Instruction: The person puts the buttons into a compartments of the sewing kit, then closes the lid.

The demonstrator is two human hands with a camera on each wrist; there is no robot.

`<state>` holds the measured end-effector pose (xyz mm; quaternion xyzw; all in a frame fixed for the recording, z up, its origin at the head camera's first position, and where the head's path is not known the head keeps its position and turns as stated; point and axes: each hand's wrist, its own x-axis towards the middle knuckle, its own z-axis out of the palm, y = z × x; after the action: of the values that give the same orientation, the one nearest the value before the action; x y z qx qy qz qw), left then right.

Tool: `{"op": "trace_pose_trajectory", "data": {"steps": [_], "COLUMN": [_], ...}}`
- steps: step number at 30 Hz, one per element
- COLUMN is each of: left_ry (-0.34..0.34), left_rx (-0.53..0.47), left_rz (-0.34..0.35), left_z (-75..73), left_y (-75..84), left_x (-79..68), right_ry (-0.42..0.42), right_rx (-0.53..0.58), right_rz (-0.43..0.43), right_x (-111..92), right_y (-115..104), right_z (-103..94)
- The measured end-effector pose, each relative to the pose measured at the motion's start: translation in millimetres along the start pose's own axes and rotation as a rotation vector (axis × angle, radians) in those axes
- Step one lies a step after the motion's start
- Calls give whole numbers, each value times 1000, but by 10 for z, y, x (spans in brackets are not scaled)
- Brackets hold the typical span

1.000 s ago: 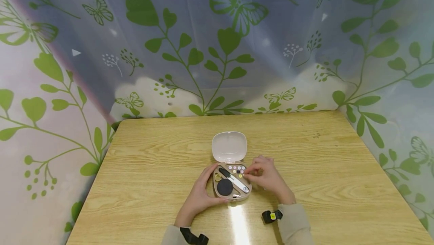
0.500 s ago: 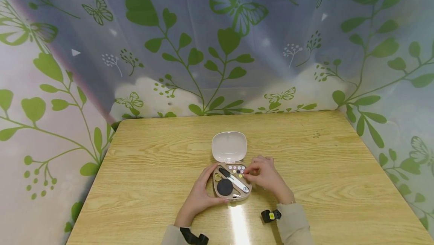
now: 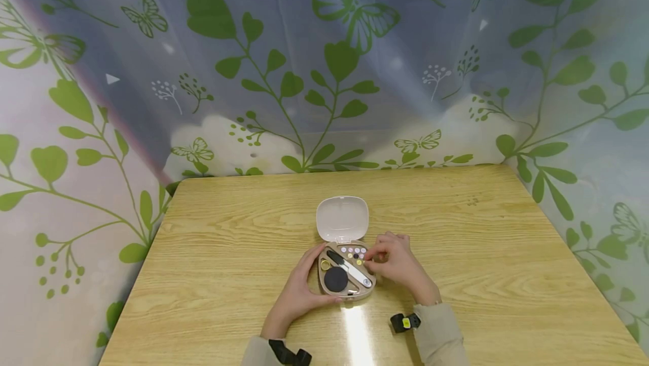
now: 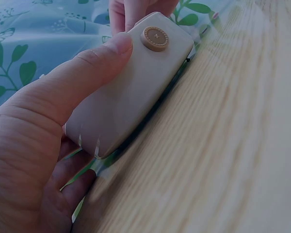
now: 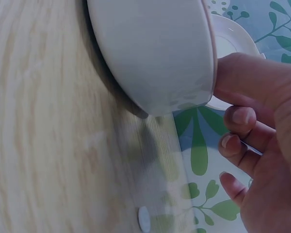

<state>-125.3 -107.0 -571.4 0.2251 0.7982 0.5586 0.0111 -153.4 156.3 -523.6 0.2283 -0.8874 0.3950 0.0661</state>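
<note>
An open sewing kit box (image 3: 372, 290) lies on the table, its pale lid (image 3: 342, 218) tipped back. Inside are several small buttons (image 3: 357, 250), a dark round disc (image 3: 336, 279), a gold ring-shaped piece (image 3: 325, 264) and a white-and-black slim tool (image 3: 355, 273). My left hand (image 3: 298, 290) grips the box's left side, thumb along the front beside a tan button-shaped catch (image 4: 155, 38). At the button compartment, my right hand (image 3: 398, 262) has its thumb and forefinger drawn together over the right rim. The box wall hides those fingertips in the right wrist view; whether they pinch a button is unclear.
A small white disc, like a button (image 5: 144, 219), lies on the wooden table (image 3: 228, 231) near the box in the right wrist view. Behind the table hangs a leaf-and-butterfly curtain (image 3: 284, 73). Both wrists wear black straps.
Both hands keep nearly the same places on the box. The right wrist shifted very slightly at first; otherwise nothing visibly moved.
</note>
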Motion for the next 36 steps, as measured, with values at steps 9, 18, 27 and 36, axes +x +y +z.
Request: {"op": "trace_pose_trajectory", "data": {"steps": [9,18,27,36], "left_ry": [-3,-2,-3,-2], "left_rx": [-6,-21,-10,-8], "left_rz": [-1,-10,-8,7], "left_z": [6,9,6,7], "left_y": [-12,-16,-23,-28], "left_x": [-2,0,-3,-1], "right_ry": [17,91,116,120], "right_rx": [26,15,-6,-38], "right_rz": [-9,-75,-72,-23], "right_x": [-22,-54,-170,-313], "right_y": [9,72,161,237], "right_z": [-38,-147,-267,-308]}}
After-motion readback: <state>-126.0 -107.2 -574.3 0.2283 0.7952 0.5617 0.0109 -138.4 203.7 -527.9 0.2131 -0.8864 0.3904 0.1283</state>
